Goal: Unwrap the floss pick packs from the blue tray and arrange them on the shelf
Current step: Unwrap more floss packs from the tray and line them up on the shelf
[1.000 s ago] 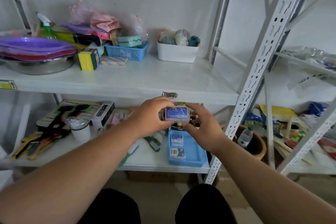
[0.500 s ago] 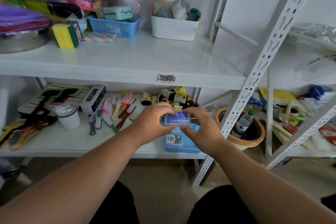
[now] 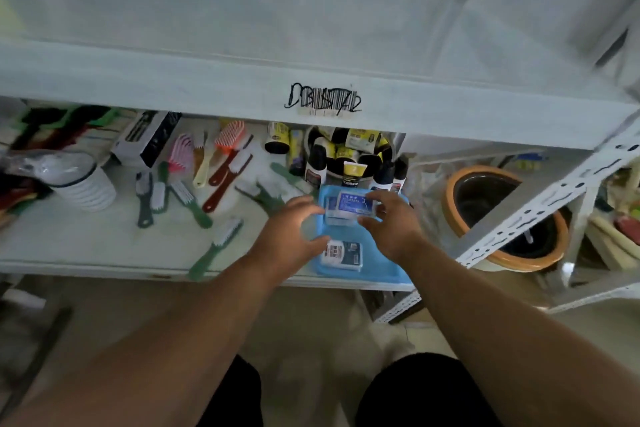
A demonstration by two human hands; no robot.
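A blue tray (image 3: 381,270) sits at the front of the lower shelf (image 3: 104,246). Just above it my right hand (image 3: 391,222) pinches a clear floss pick pack with a blue label (image 3: 351,206) by its right end, thumb on top. My left hand (image 3: 291,229) is loosely curved beside the pack. Its fingertips are at the pack's left edge and its thumb is apart from it, lower down. A second pack (image 3: 343,255) lies flat in the tray below my hands.
Several brushes (image 3: 221,156) lie scattered on the lower shelf left of the tray, beside a ribbed white cup (image 3: 86,187) and a black-and-white box (image 3: 149,139). Bottles and tubes (image 3: 349,152) stand behind the tray. An orange-rimmed pot (image 3: 502,218) stands to the right behind a slanted perforated post (image 3: 540,208). The upper shelf's edge (image 3: 207,87) overhangs.
The view has tipped down and closer. Both hands have lowered the pack from in front of the upper shelf's edge to just above the tray. My left hand's grip has loosened.
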